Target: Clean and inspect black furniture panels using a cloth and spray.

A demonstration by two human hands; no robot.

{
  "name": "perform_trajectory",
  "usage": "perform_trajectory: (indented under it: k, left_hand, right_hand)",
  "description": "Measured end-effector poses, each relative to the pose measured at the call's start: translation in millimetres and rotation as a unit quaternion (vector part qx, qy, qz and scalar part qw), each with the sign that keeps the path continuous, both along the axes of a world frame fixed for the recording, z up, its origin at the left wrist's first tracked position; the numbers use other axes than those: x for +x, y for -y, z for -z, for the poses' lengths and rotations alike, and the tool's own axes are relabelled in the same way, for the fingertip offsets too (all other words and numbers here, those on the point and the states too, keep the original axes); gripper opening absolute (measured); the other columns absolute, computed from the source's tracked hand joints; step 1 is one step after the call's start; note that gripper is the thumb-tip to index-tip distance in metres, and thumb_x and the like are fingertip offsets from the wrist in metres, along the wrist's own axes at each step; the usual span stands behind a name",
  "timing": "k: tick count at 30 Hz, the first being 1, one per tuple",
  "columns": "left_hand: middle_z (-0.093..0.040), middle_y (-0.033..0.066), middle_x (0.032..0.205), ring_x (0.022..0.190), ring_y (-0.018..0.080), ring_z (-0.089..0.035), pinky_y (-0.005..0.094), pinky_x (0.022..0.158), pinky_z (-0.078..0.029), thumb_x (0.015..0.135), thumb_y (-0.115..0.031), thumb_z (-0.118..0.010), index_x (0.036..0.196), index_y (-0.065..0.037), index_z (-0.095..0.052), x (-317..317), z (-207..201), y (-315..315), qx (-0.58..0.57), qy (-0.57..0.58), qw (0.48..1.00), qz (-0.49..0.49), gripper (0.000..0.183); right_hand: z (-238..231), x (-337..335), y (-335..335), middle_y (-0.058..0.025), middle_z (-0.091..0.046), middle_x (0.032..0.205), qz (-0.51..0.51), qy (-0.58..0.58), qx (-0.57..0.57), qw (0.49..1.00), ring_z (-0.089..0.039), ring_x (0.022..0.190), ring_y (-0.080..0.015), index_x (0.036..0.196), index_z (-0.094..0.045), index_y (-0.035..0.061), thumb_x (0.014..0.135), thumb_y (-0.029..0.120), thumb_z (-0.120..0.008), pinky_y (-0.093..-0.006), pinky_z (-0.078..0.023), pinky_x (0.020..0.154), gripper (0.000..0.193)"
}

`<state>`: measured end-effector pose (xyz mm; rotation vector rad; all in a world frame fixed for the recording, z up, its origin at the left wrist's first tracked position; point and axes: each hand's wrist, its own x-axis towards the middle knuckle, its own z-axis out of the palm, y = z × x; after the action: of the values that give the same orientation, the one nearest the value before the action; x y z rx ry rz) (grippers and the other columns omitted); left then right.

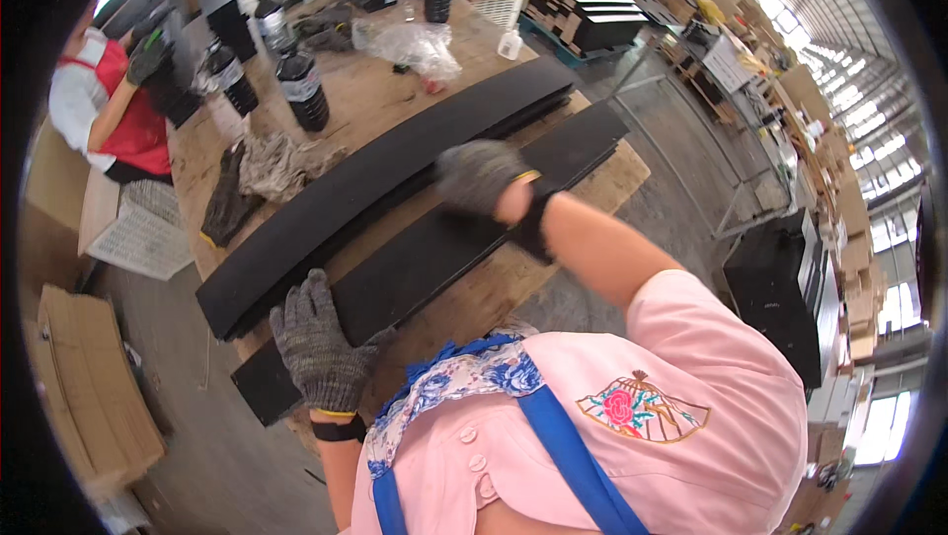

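Risk first: near black panel sits w/ its low-left end past the edge of the wooden table, so likely to tip or slide off if downward push at that end eases or shifts. Probably also prone to skate sideways toward the longer black panel lying just beside it, edges close, maybe touching; scuffing of both faces possible. Gloves look knit and loose, so slip on the smooth surface seems plausible. Crumpled rag and dark bottles farther up the table, well apart from the hands, low risk of a knock for now; bottles upright.

Grip: left hand, grey knit glove, laid flat on the near panel's low-left end, fingers spread and slightly curled, palm down. Pressing or steadying, not wrapped round anything; no pinch visible. Right hand, grey glove too, blurred, fingers curled in toward a loose fist over the panel's upper part, near the gap betw. the two panels. Can't tell if holding a cloth or small item, or whether touching the surface; blur hides it.

Panel position: diagonal across the table, low-left to upper-right, nearest the body, flat on the wood.

Other ppl's gloved hands at the far table end, apart from these two.
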<state>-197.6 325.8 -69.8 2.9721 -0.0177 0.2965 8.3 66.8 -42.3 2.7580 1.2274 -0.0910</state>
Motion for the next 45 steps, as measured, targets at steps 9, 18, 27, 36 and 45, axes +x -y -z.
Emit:
perform_trajectory:
  k: [9, 18, 27, 36, 45]
  left_hand:
    - [-0.050, 0.0192, 0.146, 0.134, 0.0370, -0.048, 0.0546, 0.120, -0.025, 0.064, -0.056, -0.085, 0.153, -0.006, -0.038, -1, 2, 3, 0.007, -0.002, 1.000, -0.012, 0.112]
    - [-0.052, 0.0188, 0.143, 0.132, 0.0377, -0.048, 0.0542, 0.117, -0.028, 0.056, -0.057, -0.084, 0.148, -0.002, -0.042, 0, 6, 3, 0.025, 0.015, 1.000, -0.002, 0.115]
    - [-0.050, 0.0190, 0.147, 0.138, 0.0378, -0.044, 0.0557, 0.119, -0.025, 0.058, -0.055, -0.084, 0.148, -0.001, -0.042, 1, 5, 5, 0.020, -0.008, 1.000, 0.005, 0.113]
    - [-0.047, 0.0192, 0.150, 0.139, 0.0388, -0.042, 0.0530, 0.120, -0.025, 0.050, -0.045, -0.087, 0.153, -0.005, -0.038, 0, 1, 7, 0.032, -0.074, 0.996, -0.036, 0.120]
    - [-0.044, 0.0195, 0.152, 0.140, 0.0398, -0.041, 0.0537, 0.121, -0.024, 0.054, -0.050, -0.083, 0.153, -0.005, -0.039, -2, 10, 8, 0.047, -0.005, 0.999, 0.009, 0.117]
  right_hand:
    - [-1, 1, 14, -0.0188, -0.071, 0.080, 0.143, -0.061, 0.110, 0.982, -0.070, 0.075, -0.0353, 0.080, -0.075, 0.0033, 0.081, 0.030, -0.061, -0.0450, -0.056, 0.066, 0.030]
    - [-10, 47, 93, -0.0176, -0.071, 0.079, 0.150, -0.014, 0.089, 0.985, -0.070, 0.074, -0.0346, 0.081, -0.077, 0.0050, 0.080, 0.024, -0.064, -0.0469, -0.055, 0.066, 0.023]
    - [-21, 52, 149, -0.0138, -0.073, 0.085, 0.223, 0.007, 0.131, 0.966, -0.071, 0.080, -0.0344, 0.080, -0.076, 0.0059, 0.081, 0.024, -0.063, -0.0469, -0.056, 0.065, 0.022]
    - [3, 169, 318, -0.0162, -0.073, 0.091, 0.389, 0.054, 0.111, 0.913, -0.071, 0.085, -0.0350, 0.088, -0.078, 0.0080, 0.087, 0.026, -0.057, -0.0469, -0.055, 0.071, 0.028]
    - [6, 167, 313, -0.0182, -0.072, 0.091, 0.342, 0.047, 0.023, 0.938, -0.071, 0.083, -0.0347, 0.087, -0.076, 0.0035, 0.084, 0.025, -0.063, -0.0439, -0.055, 0.071, 0.025]
